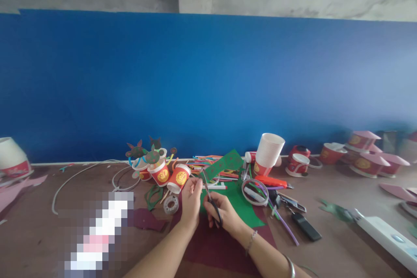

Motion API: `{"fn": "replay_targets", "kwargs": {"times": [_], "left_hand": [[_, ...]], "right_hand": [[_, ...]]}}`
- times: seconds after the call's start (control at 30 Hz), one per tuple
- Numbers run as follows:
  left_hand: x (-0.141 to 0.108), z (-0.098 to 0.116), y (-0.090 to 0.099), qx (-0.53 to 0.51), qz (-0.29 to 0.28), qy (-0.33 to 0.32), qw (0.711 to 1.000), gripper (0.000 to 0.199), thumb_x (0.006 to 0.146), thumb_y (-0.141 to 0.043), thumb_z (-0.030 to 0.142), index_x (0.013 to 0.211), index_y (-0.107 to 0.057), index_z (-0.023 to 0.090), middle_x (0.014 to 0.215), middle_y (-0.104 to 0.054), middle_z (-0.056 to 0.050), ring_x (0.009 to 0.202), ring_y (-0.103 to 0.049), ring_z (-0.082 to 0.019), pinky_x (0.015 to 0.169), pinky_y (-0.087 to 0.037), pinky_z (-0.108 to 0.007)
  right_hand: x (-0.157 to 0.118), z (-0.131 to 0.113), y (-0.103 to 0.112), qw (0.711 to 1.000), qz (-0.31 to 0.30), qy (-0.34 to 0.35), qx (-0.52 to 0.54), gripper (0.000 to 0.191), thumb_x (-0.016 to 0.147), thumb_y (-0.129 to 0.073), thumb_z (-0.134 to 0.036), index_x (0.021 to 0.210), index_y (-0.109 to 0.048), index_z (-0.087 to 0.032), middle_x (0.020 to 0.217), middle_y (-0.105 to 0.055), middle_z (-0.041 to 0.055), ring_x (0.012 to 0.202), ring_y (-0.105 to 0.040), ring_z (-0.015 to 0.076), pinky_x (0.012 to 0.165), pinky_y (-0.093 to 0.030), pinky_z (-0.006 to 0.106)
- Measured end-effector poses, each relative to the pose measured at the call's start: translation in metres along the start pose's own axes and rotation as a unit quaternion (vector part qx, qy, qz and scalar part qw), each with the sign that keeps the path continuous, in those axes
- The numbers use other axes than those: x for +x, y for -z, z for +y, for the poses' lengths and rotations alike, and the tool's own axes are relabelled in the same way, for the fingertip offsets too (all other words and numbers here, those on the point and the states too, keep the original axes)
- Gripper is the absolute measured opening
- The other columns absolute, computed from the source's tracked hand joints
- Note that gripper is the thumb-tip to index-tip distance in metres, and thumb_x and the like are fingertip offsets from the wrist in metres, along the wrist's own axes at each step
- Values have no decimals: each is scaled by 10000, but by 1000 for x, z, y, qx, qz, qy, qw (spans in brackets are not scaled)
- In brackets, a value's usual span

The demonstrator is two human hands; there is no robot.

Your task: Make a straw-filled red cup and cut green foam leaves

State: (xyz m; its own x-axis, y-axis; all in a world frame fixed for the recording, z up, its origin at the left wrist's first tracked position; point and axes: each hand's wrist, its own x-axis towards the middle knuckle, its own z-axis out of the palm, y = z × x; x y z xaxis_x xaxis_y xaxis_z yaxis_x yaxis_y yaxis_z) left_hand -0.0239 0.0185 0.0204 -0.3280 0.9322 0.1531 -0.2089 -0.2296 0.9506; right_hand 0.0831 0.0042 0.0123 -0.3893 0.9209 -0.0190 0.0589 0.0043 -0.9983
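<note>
My right hand (220,210) grips a pair of scissors (214,208), its fingers through the dark handles. The metal blades point up and away, against the left end of a green paper strip (224,165) with faint reddish marks. My left hand (192,195) pinches the near left end of that strip, beside the blades. Beneath my hands lie a green sheet (246,208) and a dark maroon sheet (208,247) on the brown table.
Red-and-white paper cups (159,173) with paper animal heads stand left of my hands. A tall cup stack (269,152), a tape roll (255,192) and an orange cutter (270,181) are on the right. Coloured sticks lie behind; a white box (387,234) is far right.
</note>
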Motion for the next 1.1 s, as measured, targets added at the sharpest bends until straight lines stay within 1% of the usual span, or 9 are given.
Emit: {"fn": "replay_targets", "kwargs": {"times": [0.2,0.43,0.67,0.93,1.1], "left_hand": [[0,0,0,-1,-4,0,1000,275,728,-594,432,636,-525,182,607,-518,22,602,-460,-125,593,-355,-222],[-1,1,0,-12,-5,10,1000,297,709,-611,456,641,-516,183,593,-477,35,584,-428,-116,579,-342,-221],[0,-2,0,-13,-13,7,1000,291,721,-598,447,644,-516,179,604,-485,25,596,-434,-118,587,-346,-223],[0,-2,0,-19,-21,18,999,260,742,-581,412,655,-513,177,613,-485,29,609,-438,-114,594,-350,-216],[0,-3,1,-23,-25,20,999,247,738,-593,394,657,-519,172,614,-485,28,610,-444,-114,587,-353,-214]], "right_hand": [[-1,-1,0,1000,-8,2,-3,348,713,-594,-498,744,-496,-165,420,-488,-76,314,-465,72,292,-286,137],[0,0,0,1000,-15,4,-3,323,725,-592,-467,739,-496,-159,406,-482,-79,307,-458,69,284,-276,129],[-2,-2,0,1000,-10,1,-5,316,733,-586,-462,746,-491,-161,399,-475,-83,298,-443,63,272,-269,123],[0,2,1,1000,-13,0,-2,319,732,-593,-465,753,-491,-163,384,-474,-83,291,-441,67,268,-265,124],[1,5,1,1000,-10,7,20,327,721,-614,-461,761,-501,-157,428,-506,-69,314,-468,69,281,-297,129]]}}
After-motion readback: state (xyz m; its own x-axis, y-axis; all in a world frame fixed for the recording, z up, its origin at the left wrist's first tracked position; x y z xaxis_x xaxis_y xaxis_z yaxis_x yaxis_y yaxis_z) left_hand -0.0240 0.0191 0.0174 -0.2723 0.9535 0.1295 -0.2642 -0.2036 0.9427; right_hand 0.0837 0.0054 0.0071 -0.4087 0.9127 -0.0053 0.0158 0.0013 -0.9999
